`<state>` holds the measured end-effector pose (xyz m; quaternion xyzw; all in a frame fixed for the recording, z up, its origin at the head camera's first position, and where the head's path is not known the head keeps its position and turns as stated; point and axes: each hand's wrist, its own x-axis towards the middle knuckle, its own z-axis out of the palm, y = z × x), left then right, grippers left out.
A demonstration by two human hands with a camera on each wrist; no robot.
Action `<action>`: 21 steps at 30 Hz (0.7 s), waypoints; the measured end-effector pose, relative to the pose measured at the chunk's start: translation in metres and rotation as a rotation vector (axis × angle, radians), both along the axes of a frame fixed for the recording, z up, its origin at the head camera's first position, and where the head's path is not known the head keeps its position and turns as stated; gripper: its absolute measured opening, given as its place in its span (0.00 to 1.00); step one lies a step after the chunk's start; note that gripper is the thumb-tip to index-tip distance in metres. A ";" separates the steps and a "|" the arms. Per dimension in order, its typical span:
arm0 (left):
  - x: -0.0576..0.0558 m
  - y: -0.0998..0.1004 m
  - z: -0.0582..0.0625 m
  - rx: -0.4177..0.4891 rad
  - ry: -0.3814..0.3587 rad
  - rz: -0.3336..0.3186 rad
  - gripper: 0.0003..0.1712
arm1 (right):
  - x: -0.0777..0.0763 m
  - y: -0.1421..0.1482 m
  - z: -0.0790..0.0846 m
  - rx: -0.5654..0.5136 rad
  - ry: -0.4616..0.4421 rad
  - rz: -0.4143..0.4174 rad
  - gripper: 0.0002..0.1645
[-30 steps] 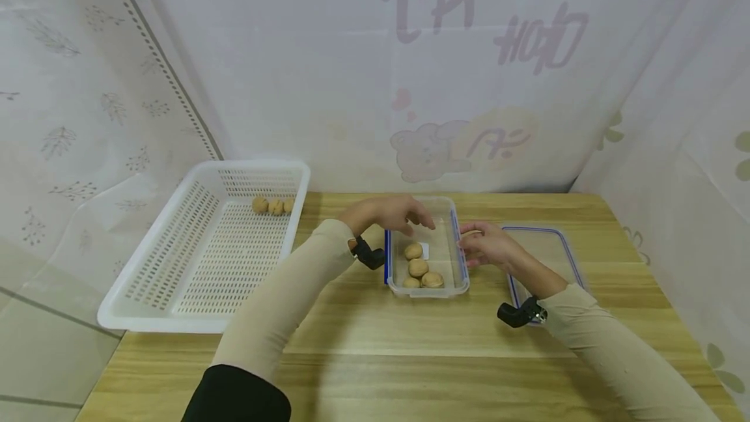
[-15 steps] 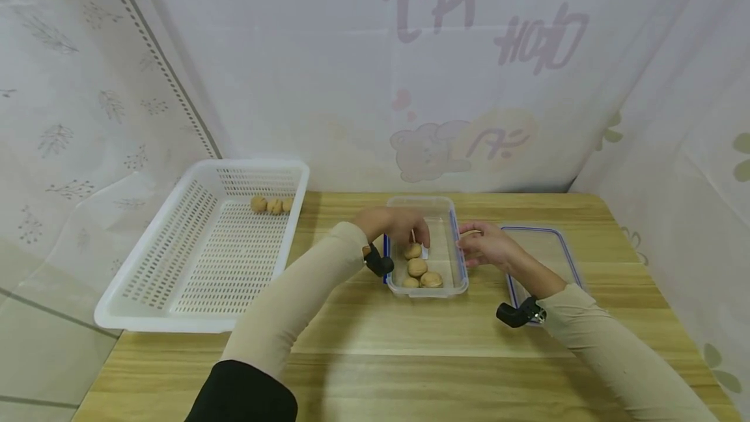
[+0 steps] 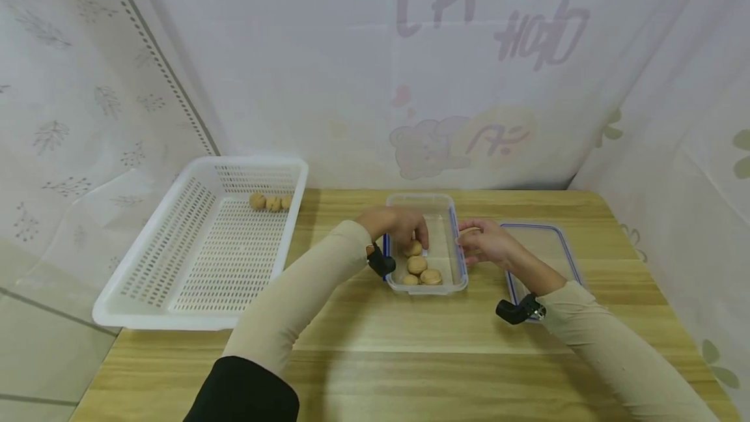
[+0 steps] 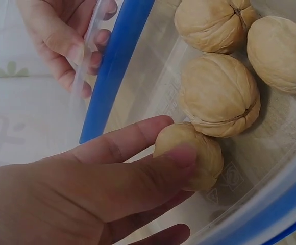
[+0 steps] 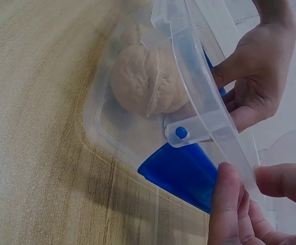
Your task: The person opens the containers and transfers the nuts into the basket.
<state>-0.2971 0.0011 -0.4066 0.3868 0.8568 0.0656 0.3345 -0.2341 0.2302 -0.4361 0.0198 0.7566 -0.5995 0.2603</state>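
My left hand (image 3: pixel 400 225) reaches down into a clear plastic food container (image 3: pixel 428 290) with blue side latches. In the left wrist view, its thumb and fingers pinch a walnut (image 4: pixel 206 161) near the container's floor. Several walnuts are in the container; another walnut (image 4: pixel 219 94) sits right beside the pinched one. My right hand (image 3: pixel 489 243) grips the container's right rim. Seen from the right wrist, thumb and fingers lie on either side of that rim (image 5: pixel 222 135), close to a blue latch (image 5: pixel 181 176).
To the left stands a white perforated basket (image 3: pixel 108 298) with several walnuts (image 3: pixel 273 204) in its far right corner. A clear lid with a blue seal (image 3: pixel 551 233) lies on the wooden table (image 3: pixel 410 370), partly under the right forearm. Printed curtains (image 3: pixel 328 70) hang behind.
My left hand has gone from above the container down into it and now pinches the walnut farthest from me. My right hand has stayed at the rim.
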 end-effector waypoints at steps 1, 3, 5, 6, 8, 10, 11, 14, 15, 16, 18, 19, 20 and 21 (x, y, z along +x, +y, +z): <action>0.000 0.000 0.001 -0.001 0.005 -0.001 0.23 | 0.000 0.000 0.000 0.002 0.000 0.000 0.29; 0.001 0.001 0.001 0.000 0.011 0.005 0.23 | 0.000 0.000 0.000 0.004 -0.003 0.000 0.29; 0.003 0.001 0.002 0.004 0.012 0.013 0.22 | 0.000 0.000 0.001 0.003 -0.004 0.001 0.30; 0.004 0.001 0.002 0.005 0.015 0.017 0.22 | 0.000 -0.001 0.002 0.003 -0.005 0.001 0.30; 0.005 0.000 0.003 0.009 0.020 0.026 0.21 | 0.000 -0.001 0.002 0.005 -0.005 -0.001 0.30; 0.006 -0.001 0.004 0.013 0.020 0.038 0.20 | 0.000 -0.001 0.002 0.005 -0.004 -0.001 0.30; 0.006 -0.001 0.004 0.014 0.026 0.042 0.20 | 0.000 -0.001 0.002 0.004 -0.003 0.000 0.30; 0.005 -0.002 0.006 0.031 0.034 0.062 0.21 | 0.000 -0.001 0.001 0.000 -0.001 0.000 0.29; 0.004 -0.002 0.006 0.043 0.028 0.069 0.21 | -0.001 -0.001 0.001 -0.002 -0.003 -0.003 0.28; 0.003 -0.003 0.006 0.059 0.026 0.072 0.21 | 0.000 -0.001 0.001 -0.003 -0.003 -0.004 0.28; 0.000 -0.003 0.007 0.109 -0.007 0.080 0.21 | 0.000 -0.001 0.001 -0.002 -0.002 -0.002 0.29; -0.002 -0.004 0.007 0.139 -0.033 0.089 0.21 | 0.000 -0.001 0.001 0.000 -0.002 -0.002 0.29; -0.003 -0.004 0.008 0.167 -0.053 0.096 0.21 | 0.000 -0.001 0.000 0.002 -0.004 -0.006 0.28; -0.005 -0.004 0.008 0.193 -0.062 0.103 0.21 | -0.001 0.000 0.000 0.004 -0.002 -0.002 0.29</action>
